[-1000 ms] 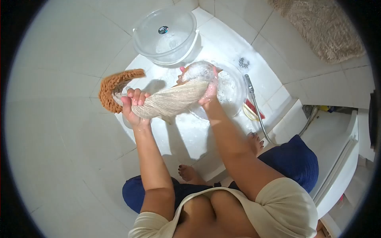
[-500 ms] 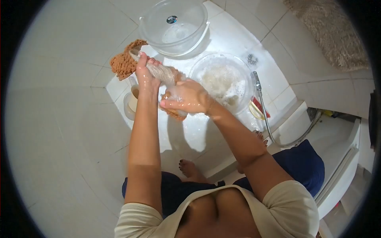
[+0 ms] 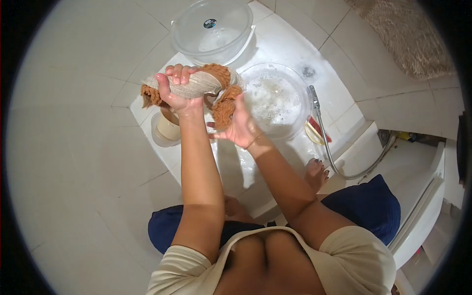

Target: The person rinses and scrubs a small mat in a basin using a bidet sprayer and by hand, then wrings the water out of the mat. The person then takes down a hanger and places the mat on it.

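Note:
A wet, twisted mat, beige on its backing and shaggy orange-brown on its pile, hangs above the white floor. My left hand is wrapped round its left part, thumb toward the left end. My right hand has its fingers spread against the drooping orange-brown end, thumb upward, with the palm beneath and beside it. Just right of the mat is a clear round basin of foamy water. Below my left hand a beige cup sits in a clear container.
A large clear tub with a white handle stands at the back. Right of the basin lie a shower head with its hose and a red-and-cream brush. A drain is behind. A shaggy rug hangs upper right.
The mat has gone from a long stretched shape to a twisted, folded bundle, away from the basin. Since the middle frame, my right hand has opened from its grip and turned palm up.

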Demonstrator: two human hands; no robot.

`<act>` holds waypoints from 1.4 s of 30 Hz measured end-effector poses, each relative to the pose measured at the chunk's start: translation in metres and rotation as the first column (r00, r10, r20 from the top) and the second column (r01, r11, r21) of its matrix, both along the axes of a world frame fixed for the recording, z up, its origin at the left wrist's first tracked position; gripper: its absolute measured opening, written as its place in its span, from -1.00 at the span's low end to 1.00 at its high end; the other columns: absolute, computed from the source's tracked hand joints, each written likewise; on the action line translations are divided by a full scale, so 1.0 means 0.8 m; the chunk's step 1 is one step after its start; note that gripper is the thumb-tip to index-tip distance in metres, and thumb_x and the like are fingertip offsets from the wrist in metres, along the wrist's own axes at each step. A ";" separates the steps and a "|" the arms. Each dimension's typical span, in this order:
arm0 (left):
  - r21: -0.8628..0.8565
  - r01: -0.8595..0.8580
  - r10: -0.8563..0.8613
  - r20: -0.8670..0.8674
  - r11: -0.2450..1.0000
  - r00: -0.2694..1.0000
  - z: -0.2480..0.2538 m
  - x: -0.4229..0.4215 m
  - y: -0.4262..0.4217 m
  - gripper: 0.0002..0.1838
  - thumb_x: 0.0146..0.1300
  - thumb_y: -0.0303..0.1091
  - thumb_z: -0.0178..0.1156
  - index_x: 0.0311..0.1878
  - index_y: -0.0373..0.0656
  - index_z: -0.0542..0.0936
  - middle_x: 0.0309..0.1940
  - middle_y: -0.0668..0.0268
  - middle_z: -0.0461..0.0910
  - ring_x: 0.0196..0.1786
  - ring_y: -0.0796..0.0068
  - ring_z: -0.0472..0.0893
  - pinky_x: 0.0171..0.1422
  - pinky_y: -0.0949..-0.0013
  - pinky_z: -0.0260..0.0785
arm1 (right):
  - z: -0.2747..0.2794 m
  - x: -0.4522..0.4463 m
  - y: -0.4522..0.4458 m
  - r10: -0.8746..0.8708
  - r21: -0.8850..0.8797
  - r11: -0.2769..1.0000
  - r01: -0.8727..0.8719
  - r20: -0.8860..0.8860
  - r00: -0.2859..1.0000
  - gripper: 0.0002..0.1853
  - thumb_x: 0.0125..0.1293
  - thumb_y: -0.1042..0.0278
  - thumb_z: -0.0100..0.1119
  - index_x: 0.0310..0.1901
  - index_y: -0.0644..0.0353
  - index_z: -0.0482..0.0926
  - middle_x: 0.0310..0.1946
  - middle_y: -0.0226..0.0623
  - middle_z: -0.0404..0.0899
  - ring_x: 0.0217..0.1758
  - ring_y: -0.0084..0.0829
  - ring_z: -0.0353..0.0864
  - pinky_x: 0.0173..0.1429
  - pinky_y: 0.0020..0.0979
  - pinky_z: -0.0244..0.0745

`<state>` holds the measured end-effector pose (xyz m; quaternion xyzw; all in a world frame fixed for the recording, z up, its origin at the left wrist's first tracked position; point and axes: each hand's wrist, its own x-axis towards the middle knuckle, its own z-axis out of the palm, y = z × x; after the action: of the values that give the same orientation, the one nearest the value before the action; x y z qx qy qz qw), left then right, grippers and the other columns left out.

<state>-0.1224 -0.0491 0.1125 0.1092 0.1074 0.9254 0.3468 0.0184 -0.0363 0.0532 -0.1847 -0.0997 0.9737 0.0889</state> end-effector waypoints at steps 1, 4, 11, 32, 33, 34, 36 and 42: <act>0.068 0.141 -0.132 -0.120 0.988 0.984 0.002 0.001 0.000 -0.72 0.19 -0.09 0.15 -0.48 -0.04 0.38 -0.67 0.49 0.28 -0.57 0.60 0.30 -0.20 0.39 0.26 | 0.003 0.003 0.007 -0.003 -0.002 1.000 0.003 -0.004 1.000 -0.02 0.19 -0.47 -0.37 0.36 0.23 -0.24 0.36 0.02 -0.19 0.27 0.14 0.09 0.20 0.24 0.19; 0.219 0.375 -0.323 -0.238 0.901 0.916 0.002 0.001 -0.014 -0.73 0.15 -0.12 0.22 -0.42 -0.04 0.37 -0.68 0.52 0.29 -0.59 0.65 0.32 -0.18 0.44 0.22 | 0.030 0.008 0.027 -0.334 -0.469 0.862 0.191 -0.243 0.911 0.00 0.11 -0.53 -0.27 0.28 0.31 0.02 0.26 0.08 0.10 0.26 0.04 0.20 0.16 0.17 0.28; 0.206 0.444 -0.425 -0.130 0.872 0.896 -0.004 -0.010 -0.046 -0.75 0.16 -0.19 0.23 -0.37 -0.06 0.37 -0.60 0.47 0.37 -0.50 0.60 0.42 -0.15 0.39 0.32 | 0.099 -0.002 0.122 -0.584 0.510 0.615 0.601 -0.217 0.782 -0.73 0.13 0.17 0.12 -0.26 0.19 0.48 -0.41 -0.22 0.52 -0.20 -0.31 0.54 -0.06 -0.28 0.49; -0.726 -0.145 0.136 -0.072 0.673 0.988 0.006 0.020 0.033 -0.81 0.22 -0.27 0.12 -0.41 -0.11 0.36 -0.68 0.39 0.26 -0.59 0.50 0.28 -0.34 0.38 0.28 | 0.045 0.029 0.088 0.162 0.507 -0.826 0.244 -0.200 0.966 -0.97 0.10 0.31 0.10 -0.42 -0.02 0.52 -0.33 -0.51 0.40 -0.14 -0.40 0.35 0.03 -0.37 0.25; -0.721 -0.152 0.142 -0.075 0.676 0.987 0.008 0.015 0.031 -0.81 0.22 -0.27 0.12 -0.41 -0.11 0.36 -0.68 0.39 0.26 -0.59 0.50 0.28 -0.34 0.38 0.28 | 0.047 0.023 0.103 0.169 0.502 -0.828 0.251 -0.204 0.964 -0.97 0.10 0.31 0.10 -0.42 -0.02 0.52 -0.33 -0.51 0.40 -0.14 -0.40 0.35 0.03 -0.37 0.25; -0.686 -0.155 0.169 -0.048 0.711 0.985 0.009 0.011 0.024 -0.80 0.22 -0.27 0.12 -0.42 -0.10 0.35 -0.68 0.39 0.26 -0.58 0.49 0.28 -0.31 0.37 0.29 | 0.048 0.015 0.119 0.035 0.734 -0.650 0.197 -0.230 0.972 -0.86 0.16 0.29 0.08 -0.23 0.00 0.52 -0.24 -0.42 0.40 -0.10 -0.34 0.35 0.09 -0.29 0.22; -0.636 -0.190 0.223 -0.030 0.748 0.974 0.009 0.010 0.013 -0.77 0.23 -0.25 0.10 -0.46 -0.07 0.32 -0.68 0.38 0.24 -0.58 0.48 0.26 -0.19 0.32 0.30 | 0.046 0.011 0.121 -0.100 0.904 -0.401 0.149 -0.205 0.974 -0.74 0.23 0.26 0.06 -0.04 0.03 0.51 -0.15 -0.32 0.40 -0.07 -0.29 0.35 0.16 -0.21 0.19; -0.370 -0.352 0.242 -0.312 0.860 0.919 0.047 -0.001 0.010 -0.81 0.23 -0.24 0.00 -0.46 -0.09 0.38 -0.65 0.38 0.26 -0.53 0.49 0.28 -0.04 0.28 0.26 | 0.040 0.020 0.129 0.267 0.563 0.586 -0.583 0.545 0.795 -0.25 0.30 -0.36 -0.46 0.41 -0.12 -0.19 0.42 -0.20 -0.27 0.44 -0.11 -0.15 0.33 0.05 0.05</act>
<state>-0.1230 -0.0407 0.1502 0.1319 0.3627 0.9012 0.1974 0.0348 0.0672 0.0855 -0.3022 -0.5232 0.7890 -0.1116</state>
